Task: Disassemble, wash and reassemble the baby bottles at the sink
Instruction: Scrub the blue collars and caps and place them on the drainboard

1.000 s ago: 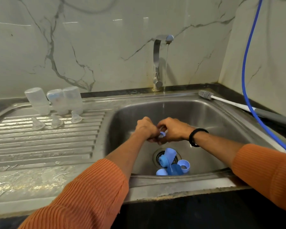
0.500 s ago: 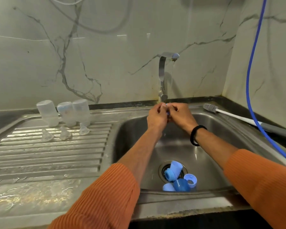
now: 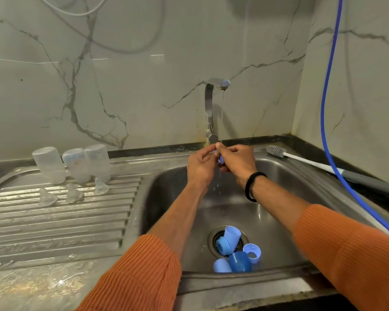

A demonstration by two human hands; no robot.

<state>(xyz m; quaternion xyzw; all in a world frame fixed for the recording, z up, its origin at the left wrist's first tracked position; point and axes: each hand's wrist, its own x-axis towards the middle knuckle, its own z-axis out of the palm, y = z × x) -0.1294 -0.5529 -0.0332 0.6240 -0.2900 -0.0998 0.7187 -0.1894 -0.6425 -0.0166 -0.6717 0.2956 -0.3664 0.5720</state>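
My left hand (image 3: 200,166) and my right hand (image 3: 236,162) meet under the tap (image 3: 211,108), where a thin stream of water runs. Together they pinch a small blue bottle part (image 3: 221,160), mostly hidden by the fingers. Several blue caps and rings (image 3: 233,250) lie over the drain in the sink (image 3: 290,198). Three clear bottle bodies (image 3: 74,162) stand upside down at the back of the drainboard (image 3: 54,221), with three clear teats (image 3: 73,195) in front of them.
A bottle brush (image 3: 276,151) with a white handle lies on the sink's back right rim. A blue hose (image 3: 323,131) hangs down the right wall and crosses the counter. The front left counter (image 3: 32,286) is wet.
Both hands rose from low over the drain to the back of the sink, directly under the running tap, still holding the small blue part. The view tilted upward.
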